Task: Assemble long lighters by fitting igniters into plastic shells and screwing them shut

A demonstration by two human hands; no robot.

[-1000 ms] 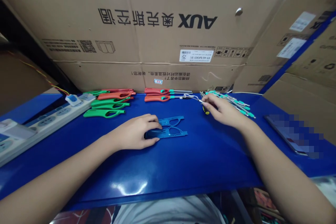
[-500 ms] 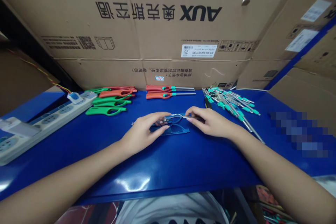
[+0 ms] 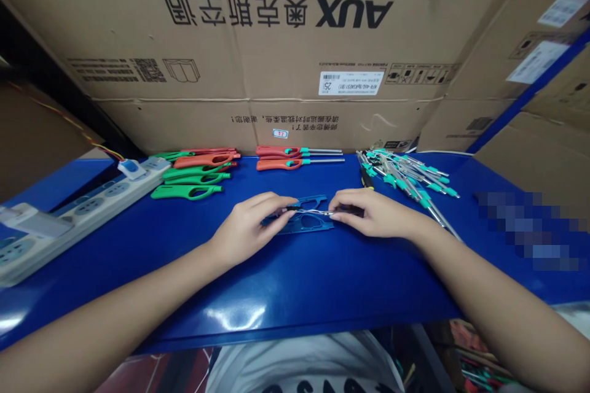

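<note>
Over the blue table [image 3: 258, 301], one wired part [image 3: 310, 211] stretches between the hands: the left hand [image 3: 246, 227] pinches its dark end, the right hand [image 3: 374, 212] its metal tip. Just beneath it lie two blue shell halves [image 3: 289, 227]. Farther back are one yellow-and-black tool [image 3: 367, 178], three red-orange lighters [image 3: 279, 164], and a heap of teal-fitted rods [image 3: 408, 178] too tangled to count fairly.
</note>
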